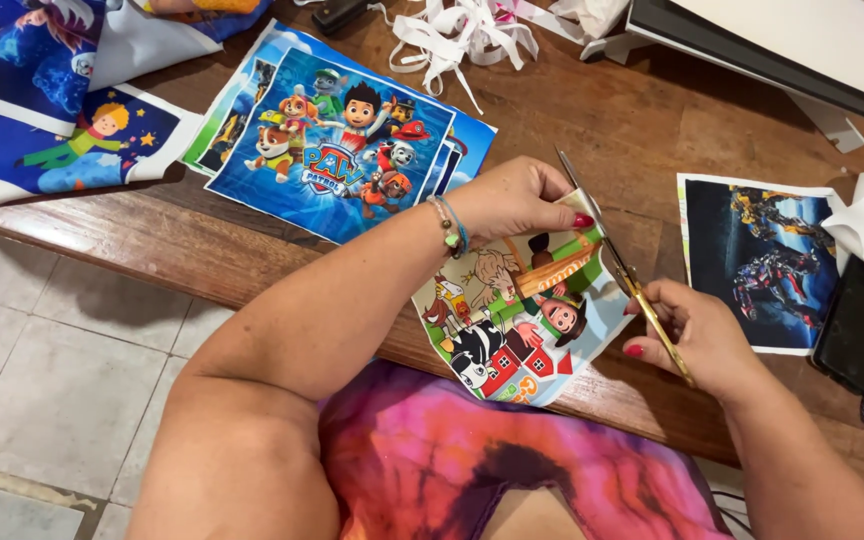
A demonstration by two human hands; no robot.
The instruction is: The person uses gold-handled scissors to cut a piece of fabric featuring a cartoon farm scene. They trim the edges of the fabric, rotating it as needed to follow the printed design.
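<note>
While the left hand [512, 197] pinches the top edge of a farm picture [512, 320] between thumb and fingers, the right hand [697, 340] works a pair of scissors [622, 275] along that print's right side. The picture hangs partly over the near edge of the wooden worktop [592, 110], above the person's lap, with its upper corner lifted. The right hand's fingers are curled through the handles — closed around them — and the blades run up past the print's top right corner, their tips beyond the left thumb; whether the blades are parted or shut is hard to tell at this angle.

Judging by how things lie, the trimming looks well under way but not finished. A heap of white strips [462, 30] sits at the far side of the worktop, which reads as offcuts. The cartoon-dog picture [337, 140] tops a small stack to the left and shows no white border on the visible sides, so it seems trimmed. The robot picture [762, 260] to the right keeps a pale margin along its left and bottom edges — likely not yet cut. Blue starry prints [42, 110] at the far left show wide white edges too. A black phone [857, 325] lies at the right edge, well apart from the cutting.
</note>
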